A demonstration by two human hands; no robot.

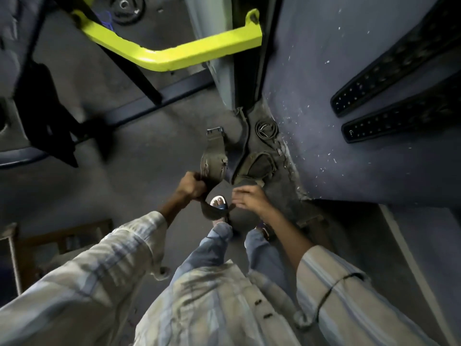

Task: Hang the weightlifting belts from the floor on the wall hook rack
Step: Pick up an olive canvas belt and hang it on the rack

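Two belts already hang on the wall (389,78). Left hand (190,184) fists a worn belt (214,156) lifted off the floor; right hand (250,197), fingers loose, holds nothing. Its dangling loop near the sandalled foot (219,204) could snag, I reckon.

The two black perforated leather belts (399,78) hanging on the blue-grey wall run off the right edge, their hooks unseen. The blurred dark shape (47,116) at left is unidentifiable, and the yellow metal bar (174,54) is cut by the top edge.

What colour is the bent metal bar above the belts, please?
Bright yellow-green bar, clearest in the head view.
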